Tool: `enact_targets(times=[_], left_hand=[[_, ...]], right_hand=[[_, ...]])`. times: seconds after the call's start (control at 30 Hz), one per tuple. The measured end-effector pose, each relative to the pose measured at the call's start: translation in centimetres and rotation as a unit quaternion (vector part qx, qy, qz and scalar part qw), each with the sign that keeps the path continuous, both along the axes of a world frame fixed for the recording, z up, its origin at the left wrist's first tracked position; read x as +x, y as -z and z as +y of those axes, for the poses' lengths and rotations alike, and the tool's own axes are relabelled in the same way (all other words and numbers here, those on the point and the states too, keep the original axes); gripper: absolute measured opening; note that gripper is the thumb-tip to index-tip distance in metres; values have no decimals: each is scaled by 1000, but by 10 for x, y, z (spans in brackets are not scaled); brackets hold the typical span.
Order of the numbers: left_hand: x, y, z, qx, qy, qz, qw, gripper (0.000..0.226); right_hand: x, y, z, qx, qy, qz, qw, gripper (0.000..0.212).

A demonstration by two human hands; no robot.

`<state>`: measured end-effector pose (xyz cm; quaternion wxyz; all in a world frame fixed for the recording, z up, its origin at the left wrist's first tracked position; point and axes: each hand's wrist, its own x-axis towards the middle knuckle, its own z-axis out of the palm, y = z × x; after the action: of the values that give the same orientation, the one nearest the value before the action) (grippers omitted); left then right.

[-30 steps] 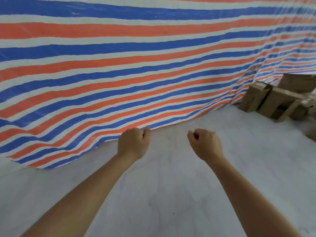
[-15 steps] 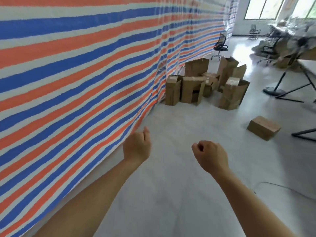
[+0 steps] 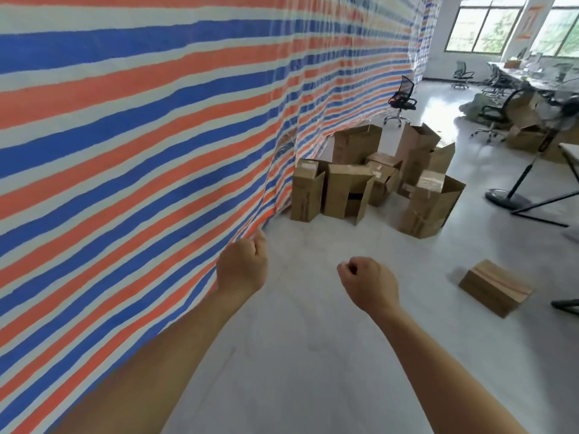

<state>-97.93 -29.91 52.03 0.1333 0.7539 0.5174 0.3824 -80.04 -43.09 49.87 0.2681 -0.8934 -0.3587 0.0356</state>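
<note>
Heads up: your left hand (image 3: 242, 266) and right hand (image 3: 368, 285) are both balled into fists, holding nothing. The striped tarp (image 3: 141, 151) hangs along your left, its bottom edge just beside that left fist, so a careless swing could snag it. The taped cardboard box (image 3: 495, 286) on the floor to your right looks trip-worthy too.
</note>
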Motion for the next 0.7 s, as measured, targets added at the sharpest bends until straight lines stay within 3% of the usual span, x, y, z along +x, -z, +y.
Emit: enact_targets(times=[0.17,0.3,0.4,0.7], left_hand=[[86,2,119,-41,43,-14,998,50],[151,-29,161,-132,128,-17,983,28],[232,-52,195,-169,181,-16,969,50],[478,20,300,-237,188,20,953,51]], right_hand=[[77,5,120,-25,-1,-31,999,45],[135,-3,157,-37,21,-47,998,45],[211,-6,182,-35,70,-33,996,44],[438,69,257,-32,126,39,991,48]])
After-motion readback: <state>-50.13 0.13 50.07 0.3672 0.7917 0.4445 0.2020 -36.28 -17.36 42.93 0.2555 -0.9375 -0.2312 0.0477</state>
